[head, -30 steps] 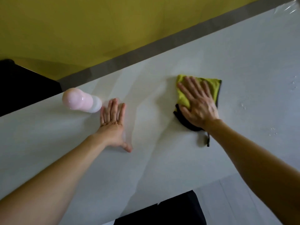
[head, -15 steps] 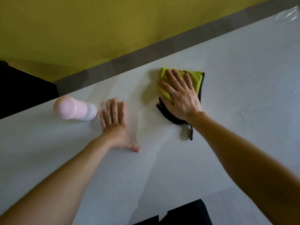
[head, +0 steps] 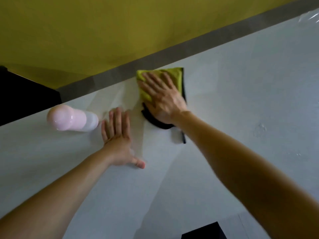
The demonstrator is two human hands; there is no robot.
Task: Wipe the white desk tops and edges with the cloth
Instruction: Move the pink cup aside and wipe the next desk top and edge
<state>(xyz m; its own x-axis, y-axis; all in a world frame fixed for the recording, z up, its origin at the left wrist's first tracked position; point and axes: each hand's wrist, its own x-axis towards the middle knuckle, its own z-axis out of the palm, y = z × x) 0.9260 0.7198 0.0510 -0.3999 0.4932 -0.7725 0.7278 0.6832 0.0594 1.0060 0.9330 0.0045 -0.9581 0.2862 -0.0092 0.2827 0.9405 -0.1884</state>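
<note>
cloth [head: 175,75]: soft, light, likely to bunch (best pressed flat) | right hand [head: 163,99]: fingers spread, pressing it at desk [head: 241,100] far edge | left hand [head: 117,135]: flat, empty, bracing

A single wide-angle head camera looks forward and down, tilted, from close above the desk [head: 233,104] toward the wall [head: 89,31] behind it.

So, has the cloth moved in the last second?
Yes. Under the right hand, the cloth slid left, closer to the pink bottle, and outward to the far edge of the desk, which it now reaches.
</note>
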